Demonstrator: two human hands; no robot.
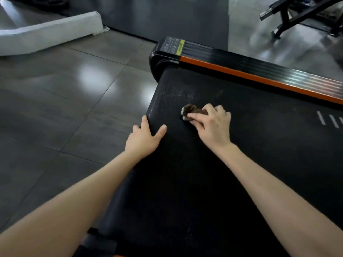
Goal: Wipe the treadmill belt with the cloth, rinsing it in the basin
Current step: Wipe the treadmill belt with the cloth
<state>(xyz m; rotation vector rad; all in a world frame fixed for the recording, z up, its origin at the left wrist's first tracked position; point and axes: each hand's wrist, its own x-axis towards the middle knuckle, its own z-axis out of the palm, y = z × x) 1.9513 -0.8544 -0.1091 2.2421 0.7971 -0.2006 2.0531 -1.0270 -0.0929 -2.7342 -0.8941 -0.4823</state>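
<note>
The black treadmill belt (250, 145) fills the right and lower part of the head view. A small brown and white cloth (191, 111) lies bunched on the belt near its rear end. My right hand (213, 125) grips the cloth, fingers curled over it, and presses it onto the belt. My left hand (145, 137) rests on the belt's left edge, its fingers lying over that edge and the thumb spread on top. No basin is in view.
An orange and black side rail (259, 75) with a warning label runs along the belt's far side. Glossy grey floor tiles (65, 108) lie to the left. A white block (50, 32) sits at the top left, a black equipment frame (297, 13) at the top right.
</note>
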